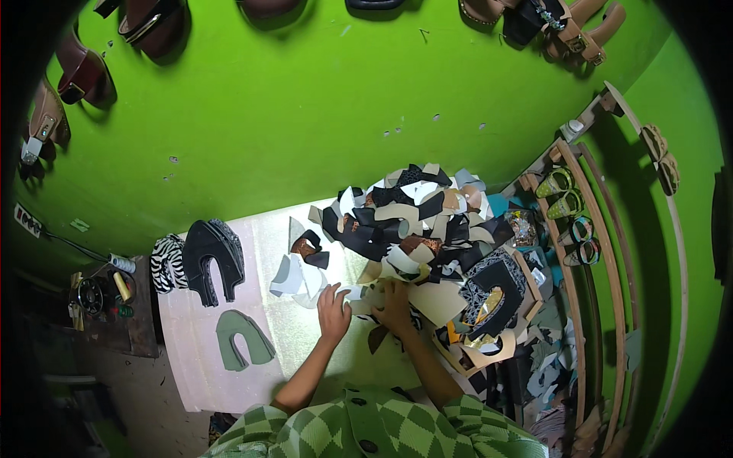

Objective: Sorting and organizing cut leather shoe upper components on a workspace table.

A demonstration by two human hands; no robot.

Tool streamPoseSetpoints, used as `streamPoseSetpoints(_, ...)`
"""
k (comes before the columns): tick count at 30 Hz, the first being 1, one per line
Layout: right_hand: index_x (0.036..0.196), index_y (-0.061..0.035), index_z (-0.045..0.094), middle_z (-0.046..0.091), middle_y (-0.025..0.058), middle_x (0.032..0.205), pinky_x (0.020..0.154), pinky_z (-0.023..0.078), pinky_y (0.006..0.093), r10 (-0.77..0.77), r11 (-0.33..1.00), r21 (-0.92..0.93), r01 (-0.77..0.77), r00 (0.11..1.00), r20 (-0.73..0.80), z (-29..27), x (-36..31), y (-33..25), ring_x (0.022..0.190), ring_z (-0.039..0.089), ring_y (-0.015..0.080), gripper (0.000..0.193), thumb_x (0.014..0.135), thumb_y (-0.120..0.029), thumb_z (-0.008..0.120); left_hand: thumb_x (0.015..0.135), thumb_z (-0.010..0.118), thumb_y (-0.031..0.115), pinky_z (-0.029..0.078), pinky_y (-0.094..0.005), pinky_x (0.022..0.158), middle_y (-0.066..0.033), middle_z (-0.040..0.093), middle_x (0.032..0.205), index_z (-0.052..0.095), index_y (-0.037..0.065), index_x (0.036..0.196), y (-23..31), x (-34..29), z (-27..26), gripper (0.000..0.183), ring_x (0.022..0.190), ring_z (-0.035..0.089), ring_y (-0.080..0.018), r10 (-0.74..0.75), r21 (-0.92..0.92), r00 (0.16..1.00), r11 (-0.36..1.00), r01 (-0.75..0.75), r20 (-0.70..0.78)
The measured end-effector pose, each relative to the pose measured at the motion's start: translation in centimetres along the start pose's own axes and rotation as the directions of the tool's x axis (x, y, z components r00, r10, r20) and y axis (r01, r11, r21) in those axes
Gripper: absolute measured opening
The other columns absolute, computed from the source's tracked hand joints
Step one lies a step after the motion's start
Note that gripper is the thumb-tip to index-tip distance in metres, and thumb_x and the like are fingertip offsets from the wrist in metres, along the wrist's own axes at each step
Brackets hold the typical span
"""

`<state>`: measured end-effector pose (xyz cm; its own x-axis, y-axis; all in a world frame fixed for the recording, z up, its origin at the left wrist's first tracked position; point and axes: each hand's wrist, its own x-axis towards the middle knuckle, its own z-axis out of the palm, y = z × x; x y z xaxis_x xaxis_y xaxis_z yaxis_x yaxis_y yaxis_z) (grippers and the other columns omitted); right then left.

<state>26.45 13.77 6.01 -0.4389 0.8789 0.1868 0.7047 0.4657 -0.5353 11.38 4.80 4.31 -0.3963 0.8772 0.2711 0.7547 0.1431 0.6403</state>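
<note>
My left hand (333, 311) rests palm down on the pale work table (229, 374), fingers spread, at the near edge of a white cut piece (294, 278). My right hand (395, 305) lies next to it, pressed on a cream-coloured piece (437, 300) at the foot of a big heap of black, white, tan and brown cut scraps (412, 221). Whether the right fingers pinch a piece is hidden by the hand itself. A small brown and black piece (309, 248) lies just beyond the white one.
Left on the table lie a green U-shaped shoe piece (240, 340), a stack of black U-shaped pieces (212, 259) and a zebra-striped piece (168, 263). A black and gold U-shaped piece (492, 294) tops the right pile. Sandals hang on the green wall (305, 114); a wooden rack (603, 252) stands right.
</note>
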Motion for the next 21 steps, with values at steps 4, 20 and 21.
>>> streamPoseSetpoints(4, 0.108, -0.0035, 0.053, 0.057, 0.0176, 0.093, 0.071, 0.045, 0.0405, -0.023, 0.959, 0.283, -0.001, 0.996, 0.081, 0.1, -1.0, 3.4, 0.082, 0.056, 0.0316, 0.041, 0.072, -0.018, 0.067, 0.072, 0.058, 0.004, 0.034, -0.0431, 0.097, -0.0146, 0.052, 0.115, 0.060, 0.006, 0.103, 2.3, 0.0, 0.5, 0.031, 0.113, 0.045, -0.0335, -0.019, -0.069, 0.998, 0.997, 0.023, 0.055)
streamPoseSetpoints(20, 0.095, -0.0051, 0.065, 0.059, -0.0006, 0.069, 0.054, 0.042, 0.0220, -0.024, 0.540, 0.718, -0.439, 0.845, 0.534, -2.4, -6.8, -2.4, 0.059, 0.053, 0.0057, 0.034, 0.097, -0.034, 0.045, 0.078, 0.068, 0.007, 0.045, -0.0302, 0.075, -0.0086, 0.063, 0.085, 0.061, 0.001, 0.094, 2.4, -5.1, -9.0, 0.019, 0.082, 0.059, -0.0177, -0.158, -0.514, 0.975, 0.831, 0.215, 0.154)
streamPoseSetpoints(21, 0.102, -0.0041, 0.065, 0.059, -0.0002, 0.069, 0.054, 0.041, 0.0219, -0.012, 0.497, 0.755, -0.428, 0.867, 0.499, -2.3, -7.4, -2.7, 0.058, 0.052, 0.0056, 0.038, 0.098, -0.034, 0.043, 0.077, 0.068, 0.006, 0.044, -0.0273, 0.073, -0.0078, 0.064, 0.083, 0.061, 0.001, 0.094, 1.5, -5.8, -9.2, 0.018, 0.078, 0.057, -0.0128, -0.180, -0.477, 0.969, 0.845, 0.241, 0.170)
